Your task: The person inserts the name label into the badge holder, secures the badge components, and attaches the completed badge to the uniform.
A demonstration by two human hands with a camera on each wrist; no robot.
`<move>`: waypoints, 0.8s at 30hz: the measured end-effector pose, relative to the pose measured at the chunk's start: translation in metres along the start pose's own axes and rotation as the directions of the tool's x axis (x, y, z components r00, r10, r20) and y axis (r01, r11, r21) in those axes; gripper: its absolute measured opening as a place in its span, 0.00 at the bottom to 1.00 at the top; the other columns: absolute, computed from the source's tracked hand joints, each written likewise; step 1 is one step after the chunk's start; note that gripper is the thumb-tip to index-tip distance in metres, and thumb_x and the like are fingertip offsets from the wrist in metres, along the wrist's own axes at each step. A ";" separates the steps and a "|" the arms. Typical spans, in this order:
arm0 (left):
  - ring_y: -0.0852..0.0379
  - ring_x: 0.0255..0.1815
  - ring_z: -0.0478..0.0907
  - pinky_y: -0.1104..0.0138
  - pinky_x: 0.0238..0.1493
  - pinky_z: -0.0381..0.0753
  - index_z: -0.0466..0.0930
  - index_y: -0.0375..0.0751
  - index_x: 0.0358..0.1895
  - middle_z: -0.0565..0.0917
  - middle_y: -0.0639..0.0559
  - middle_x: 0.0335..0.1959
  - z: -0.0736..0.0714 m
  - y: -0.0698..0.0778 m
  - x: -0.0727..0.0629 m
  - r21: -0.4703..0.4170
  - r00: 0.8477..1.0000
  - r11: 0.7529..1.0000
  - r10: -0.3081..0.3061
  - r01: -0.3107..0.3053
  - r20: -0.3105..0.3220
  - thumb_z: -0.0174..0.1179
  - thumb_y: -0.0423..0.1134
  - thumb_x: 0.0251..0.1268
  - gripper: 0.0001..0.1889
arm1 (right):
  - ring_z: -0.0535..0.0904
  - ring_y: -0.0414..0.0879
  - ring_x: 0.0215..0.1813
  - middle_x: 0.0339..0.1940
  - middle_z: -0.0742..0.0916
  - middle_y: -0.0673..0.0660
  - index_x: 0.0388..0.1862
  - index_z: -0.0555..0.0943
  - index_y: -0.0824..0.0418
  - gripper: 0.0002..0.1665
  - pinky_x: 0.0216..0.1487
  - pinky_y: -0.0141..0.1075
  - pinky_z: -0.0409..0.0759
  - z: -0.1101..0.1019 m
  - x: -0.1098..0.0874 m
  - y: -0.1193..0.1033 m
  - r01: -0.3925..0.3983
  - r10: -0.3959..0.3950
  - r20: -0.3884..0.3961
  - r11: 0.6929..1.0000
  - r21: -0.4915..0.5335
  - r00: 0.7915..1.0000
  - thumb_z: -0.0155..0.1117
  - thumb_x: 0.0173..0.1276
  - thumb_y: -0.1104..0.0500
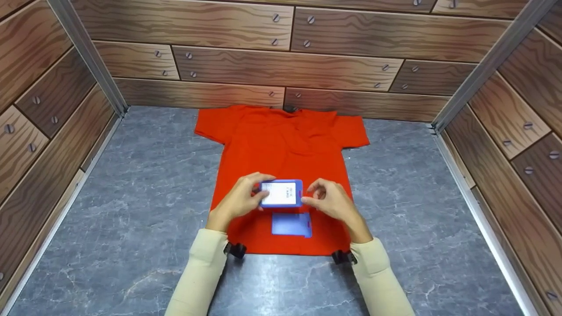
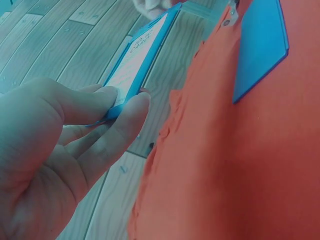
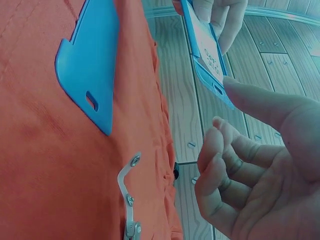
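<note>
My left hand (image 1: 239,197) pinches the left end of a blue ID card holder (image 1: 298,199), thumb on its front and fingers behind. Inside the holder lies a white printed card (image 1: 283,193). My right hand (image 1: 333,199) is at the holder's slotted right end. In the right wrist view its thumb (image 3: 255,100) touches or nearly touches the edge there, while the other fingers curl loosely, apart from the holder. Below, a flat blue plastic piece (image 1: 290,224) with a slot lies on the red T-shirt (image 1: 281,153).
A clear strap with metal snaps (image 3: 129,195) lies on the shirt. The shirt is spread on a grey marbled surface (image 1: 149,175). Wood-patterned walls (image 1: 237,66) with metal corner posts stand at the back and both sides.
</note>
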State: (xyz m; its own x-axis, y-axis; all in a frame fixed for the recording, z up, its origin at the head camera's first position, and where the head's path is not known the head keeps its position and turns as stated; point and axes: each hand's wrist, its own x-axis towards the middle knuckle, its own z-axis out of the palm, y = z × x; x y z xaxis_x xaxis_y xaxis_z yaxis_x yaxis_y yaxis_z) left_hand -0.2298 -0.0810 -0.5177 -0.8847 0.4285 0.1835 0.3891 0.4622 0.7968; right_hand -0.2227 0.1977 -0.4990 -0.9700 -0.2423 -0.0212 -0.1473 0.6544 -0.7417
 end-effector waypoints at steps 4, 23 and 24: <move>0.49 0.57 0.78 0.58 0.57 0.86 0.81 0.45 0.66 0.83 0.48 0.62 -0.004 -0.003 -0.001 0.003 1.000 1.000 -0.019 0.019 -0.018 0.63 0.32 0.72 0.21 | 0.75 0.44 0.32 0.29 0.83 0.54 0.44 0.85 0.63 0.19 0.33 0.31 0.75 0.001 -0.001 0.000 0.007 -0.005 0.060 0.999 -0.034 0.998 0.80 0.61 0.53; 0.48 0.43 0.82 0.71 0.30 0.84 0.80 0.46 0.66 0.81 0.44 0.61 -0.016 -0.011 -0.006 -0.032 0.996 0.997 -0.073 0.071 -0.055 0.62 0.31 0.73 0.21 | 0.83 0.47 0.41 0.41 0.90 0.58 0.44 0.86 0.63 0.18 0.49 0.43 0.87 0.012 -0.004 -0.006 0.095 -0.076 0.283 0.994 -0.053 0.956 0.82 0.59 0.57; 0.48 0.43 0.82 0.71 0.31 0.84 0.80 0.46 0.66 0.81 0.44 0.61 -0.016 -0.012 -0.006 -0.027 0.996 0.997 -0.074 0.073 -0.057 0.62 0.31 0.73 0.21 | 0.84 0.48 0.41 0.41 0.90 0.58 0.44 0.86 0.63 0.18 0.50 0.43 0.87 0.013 -0.005 -0.006 0.098 -0.078 0.288 0.994 -0.057 0.954 0.82 0.58 0.57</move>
State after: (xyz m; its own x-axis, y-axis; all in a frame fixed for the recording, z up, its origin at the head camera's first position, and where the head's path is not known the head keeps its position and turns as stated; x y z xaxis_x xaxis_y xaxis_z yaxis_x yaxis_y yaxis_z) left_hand -0.2333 -0.1011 -0.5188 -0.9243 0.3481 0.1566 0.3169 0.4709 0.8233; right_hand -0.2149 0.1857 -0.5029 -0.8583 -0.4888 -0.1559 -0.2524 0.6669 -0.7011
